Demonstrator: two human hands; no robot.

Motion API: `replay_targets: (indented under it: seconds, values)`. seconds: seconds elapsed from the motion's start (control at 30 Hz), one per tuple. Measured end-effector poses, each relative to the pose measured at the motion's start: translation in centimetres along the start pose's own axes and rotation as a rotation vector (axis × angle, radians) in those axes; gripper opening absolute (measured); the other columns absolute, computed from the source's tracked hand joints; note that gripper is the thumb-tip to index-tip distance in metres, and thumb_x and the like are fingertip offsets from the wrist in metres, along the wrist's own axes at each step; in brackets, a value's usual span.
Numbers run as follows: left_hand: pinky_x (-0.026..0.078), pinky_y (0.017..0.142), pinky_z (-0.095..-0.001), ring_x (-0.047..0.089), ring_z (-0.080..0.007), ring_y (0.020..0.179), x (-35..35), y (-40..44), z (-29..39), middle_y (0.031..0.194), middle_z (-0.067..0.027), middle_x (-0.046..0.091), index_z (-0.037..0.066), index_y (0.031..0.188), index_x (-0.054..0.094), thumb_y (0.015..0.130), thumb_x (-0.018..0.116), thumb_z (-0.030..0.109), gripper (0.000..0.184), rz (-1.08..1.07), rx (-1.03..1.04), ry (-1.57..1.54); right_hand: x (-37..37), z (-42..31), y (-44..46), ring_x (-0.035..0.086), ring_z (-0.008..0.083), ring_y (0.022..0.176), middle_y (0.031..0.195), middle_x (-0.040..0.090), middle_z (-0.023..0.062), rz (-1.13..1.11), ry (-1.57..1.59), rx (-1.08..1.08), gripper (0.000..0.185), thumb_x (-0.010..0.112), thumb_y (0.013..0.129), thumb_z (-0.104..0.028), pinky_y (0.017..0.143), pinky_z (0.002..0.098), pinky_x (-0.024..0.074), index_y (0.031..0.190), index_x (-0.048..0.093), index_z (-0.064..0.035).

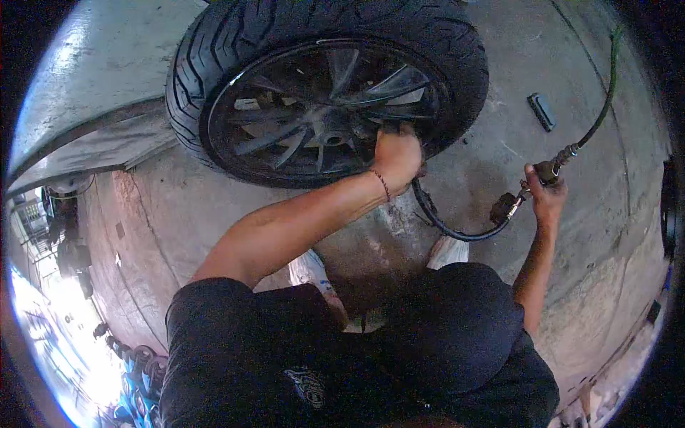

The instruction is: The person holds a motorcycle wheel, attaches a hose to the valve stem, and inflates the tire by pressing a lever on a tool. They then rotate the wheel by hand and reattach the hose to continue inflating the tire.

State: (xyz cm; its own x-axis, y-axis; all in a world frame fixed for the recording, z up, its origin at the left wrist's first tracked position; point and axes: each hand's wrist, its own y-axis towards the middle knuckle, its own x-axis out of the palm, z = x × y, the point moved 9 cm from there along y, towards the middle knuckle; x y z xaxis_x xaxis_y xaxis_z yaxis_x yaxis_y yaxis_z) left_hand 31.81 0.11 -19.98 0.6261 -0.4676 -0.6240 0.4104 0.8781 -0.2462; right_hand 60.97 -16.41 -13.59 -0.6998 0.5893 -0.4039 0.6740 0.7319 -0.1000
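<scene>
While the right hand (549, 198) holds the dark fitting (548, 170), the left hand (398, 153), its grip not discernible, is at the near right side of the wheel (330, 127); tugging the hose (467, 236) between them could loosen its hidden end, as could wheel movement.

Vehicle repair workshop, apparently for tyre work. Indicators: a large spoked wheel (330, 128) fitted with a deeply grooved black tyre (328, 20); a flexible hose (464, 235) joined to a hand-held fitting (546, 171), from which a second, greenish hose (611, 85) runs; and a bare floor (143, 235), seemingly concrete, stained and lined. Clutter (139, 389) at lower left is too blurred to identify.
</scene>
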Motion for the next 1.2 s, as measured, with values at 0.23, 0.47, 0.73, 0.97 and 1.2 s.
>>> replay_targets:
  seconds: [0.23, 0.47, 0.73, 0.97, 1.2]
  values:
    - [0.041, 0.089, -0.0417, 0.055, -0.0354, 0.098, -2.2, -1.1, 2.2, 0.107, -0.0217, 0.059, -0.005, 0.109, 0.053, 0.083, 0.043, 0.008, 0.031, -0.06, -0.161, 0.106, -0.3, 0.1, -0.1, 0.06, 0.0138, 0.062, 0.073, 0.062, 0.0052, -0.027, -0.022, -0.032, 0.026, 0.074, 0.078, -0.022, 0.058, 0.0292, 0.0495, 0.084, 0.061, -0.0006]
    - [0.04, 0.09, -0.0427, 0.053, -0.0362, 0.103, 0.1, -0.1, -1.4, 0.113, -0.0224, 0.056, -0.004, 0.112, 0.053, 0.084, 0.041, 0.01, 0.033, 0.073, -0.218, -0.428, -0.8, 1.0, -0.2, 0.062, 0.0153, 0.058, 0.071, 0.063, 0.0081, 0.008, -0.032, -0.1, 0.028, 0.073, 0.079, -0.025, 0.055, 0.0304, 0.0509, 0.083, 0.06, -0.0007]
    - [0.04, 0.09, -0.0438, 0.052, -0.0384, 0.101, -0.8, -1.5, 3.0, 0.108, -0.022, 0.058, -0.008, 0.114, 0.051, 0.077, 0.046, 0.009, 0.041, -0.193, -0.012, 0.424, -1.0, -0.3, -0.5, 0.06, 0.0132, 0.063, 0.075, 0.063, 0.0063, 0.038, -0.08, -0.112, 0.024, 0.072, 0.08, -0.02, 0.059, 0.0292, 0.0504, 0.085, 0.061, 0.0012]
    - [0.039, 0.092, -0.0476, 0.05, -0.0412, 0.109, -3.6, -2.6, 2.1, 0.115, -0.0299, 0.053, -0.013, 0.12, 0.042, 0.092, 0.041, 0.025, 0.047, 0.256, 0.061, 0.022, -1.7, 0.9, 0.0, 0.06, 0.0141, 0.067, 0.078, 0.063, 0.0065, 0.088, -0.068, -0.04, 0.026, 0.073, 0.079, -0.021, 0.061, 0.0299, 0.0513, 0.088, 0.062, 0.0018]
    - [0.032, 0.103, -0.049, 0.039, -0.0342, 0.127, -12.8, -13.1, 10.9, 0.133, -0.0201, 0.044, 0.007, 0.13, 0.046, 0.087, 0.05, 0.03, 0.049, -0.453, 0.758, 0.735, -2.3, 1.6, 0.4, 0.06, 0.0149, 0.073, 0.083, 0.064, 0.0091, 0.105, -0.088, -0.033, 0.03, 0.072, 0.081, -0.024, 0.064, 0.0301, 0.0522, 0.093, 0.063, 0.0023]
